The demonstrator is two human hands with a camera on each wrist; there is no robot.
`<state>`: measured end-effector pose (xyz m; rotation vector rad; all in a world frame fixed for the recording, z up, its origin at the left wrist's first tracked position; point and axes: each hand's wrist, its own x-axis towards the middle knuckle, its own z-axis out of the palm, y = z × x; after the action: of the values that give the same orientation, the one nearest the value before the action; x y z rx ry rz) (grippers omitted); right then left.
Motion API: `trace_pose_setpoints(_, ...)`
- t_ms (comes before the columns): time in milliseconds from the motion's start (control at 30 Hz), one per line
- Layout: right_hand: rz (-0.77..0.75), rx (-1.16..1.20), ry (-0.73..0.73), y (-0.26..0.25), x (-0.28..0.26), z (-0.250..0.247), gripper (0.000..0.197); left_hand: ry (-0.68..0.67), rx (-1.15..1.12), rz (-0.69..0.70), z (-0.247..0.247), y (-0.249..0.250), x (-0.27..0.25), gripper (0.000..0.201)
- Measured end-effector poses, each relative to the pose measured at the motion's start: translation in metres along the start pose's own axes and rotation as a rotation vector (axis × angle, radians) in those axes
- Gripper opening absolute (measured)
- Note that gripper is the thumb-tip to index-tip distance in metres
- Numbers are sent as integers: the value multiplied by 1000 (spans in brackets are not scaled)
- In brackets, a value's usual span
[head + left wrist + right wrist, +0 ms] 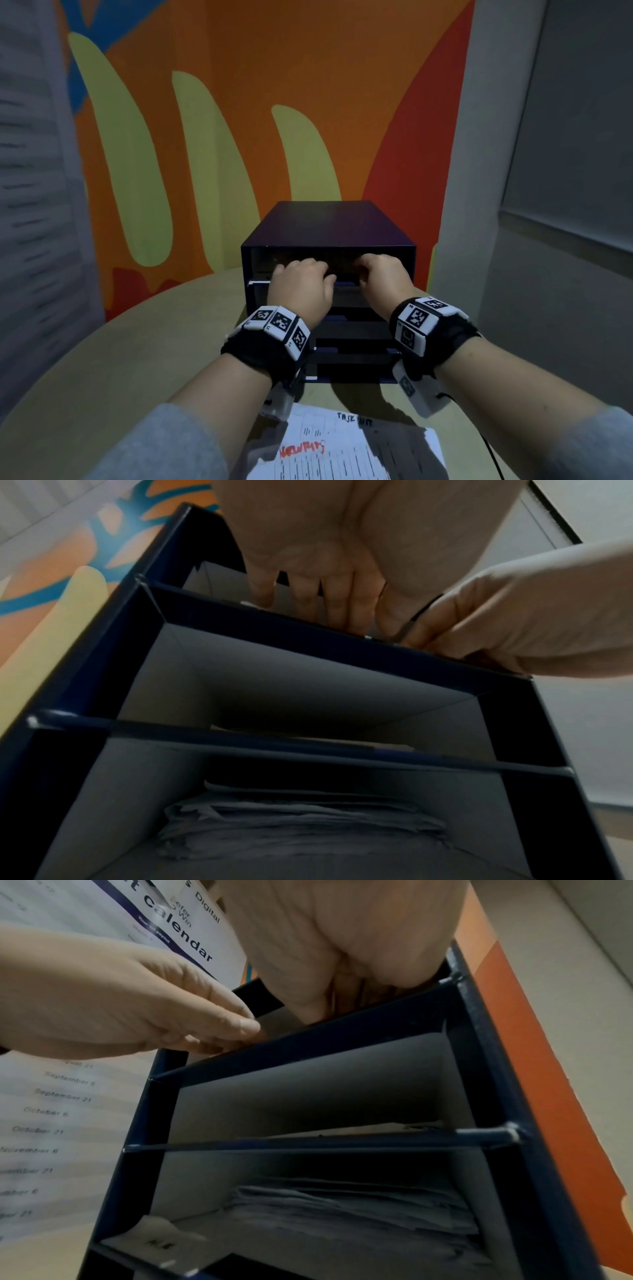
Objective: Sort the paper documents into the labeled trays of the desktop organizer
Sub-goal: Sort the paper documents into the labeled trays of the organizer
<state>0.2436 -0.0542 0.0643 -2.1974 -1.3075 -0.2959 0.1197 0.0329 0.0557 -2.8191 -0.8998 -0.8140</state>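
At the table's (113,359) near edge lay a stack of printed sheets (342,448) with red handwriting, cut off by the frame. Beyond it stood the dark blue desktop organizer (329,226), boxy and smooth. Both forearms reached forward, palms down, into its top tray. The left hand (301,291) pointed its fingers (337,607), close together, over the tray's front lip; whether they pinched paper could not be told. The right hand (385,279) curled inward, fingertips hidden. A lower tray held a rumpled pile of papers (301,829).
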Motion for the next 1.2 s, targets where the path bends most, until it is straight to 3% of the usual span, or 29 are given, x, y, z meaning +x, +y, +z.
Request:
trace_pose_setpoints(167,55,-54,-73,-10,10,-3,19,-99,71,-99,9,17,5,49)
trace_pose_setpoints(400,113,-244,-373,-19,26,-7,15,-271,-43,-125,12,9,31,44)
trace_pose_setpoints(600,156,-386,-531,-28,39,-5,36,-453,40,-26,8,6,48,52)
trace_pose_setpoints(833,116,-349,-499,-22,35,-5,34,-368,46,-14,18,-2,45,59)
trace_pose_setpoints(967,113,-328,-406,-19,28,-2,21,-306,44,-15,22,-3,41,59)
trace_pose_setpoints(1200,199,-166,-195,-13,21,8,14,-208,29,-6,25,-1,35,56)
